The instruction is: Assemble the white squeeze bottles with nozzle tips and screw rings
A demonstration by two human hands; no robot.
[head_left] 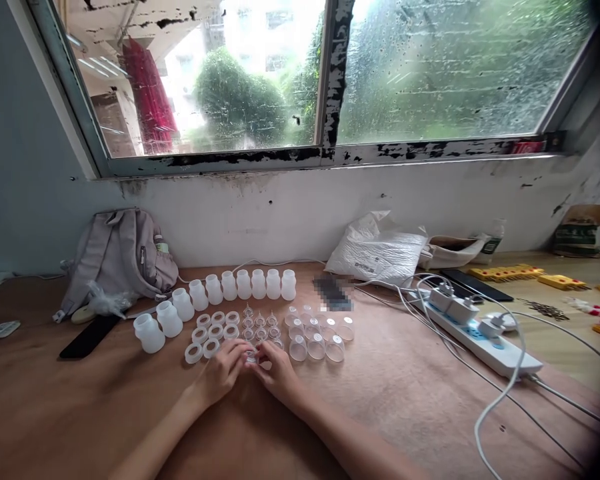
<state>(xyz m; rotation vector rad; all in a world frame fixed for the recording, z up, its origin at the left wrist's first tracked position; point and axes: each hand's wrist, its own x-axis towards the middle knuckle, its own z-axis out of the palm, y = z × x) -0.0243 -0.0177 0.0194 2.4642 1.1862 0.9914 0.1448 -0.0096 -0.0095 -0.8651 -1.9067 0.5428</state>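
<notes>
Both hands meet near the table's middle over a small clear plastic piece [253,356]. My left hand [221,371] and my right hand [279,371] pinch it between their fingertips. Behind them lie rows of small parts: white rings [215,331], clear nipple-like pieces [260,325] and clear caps [317,337]. An arc of white bottle bodies [215,290] curves behind those, from far left to the middle.
A grey backpack [117,257] leans on the wall at left, a black phone [89,337] before it. A white plastic bag [377,253] and a power strip [483,337] with plugs and white cables lie at right. Yellow parts [510,272] sit far right.
</notes>
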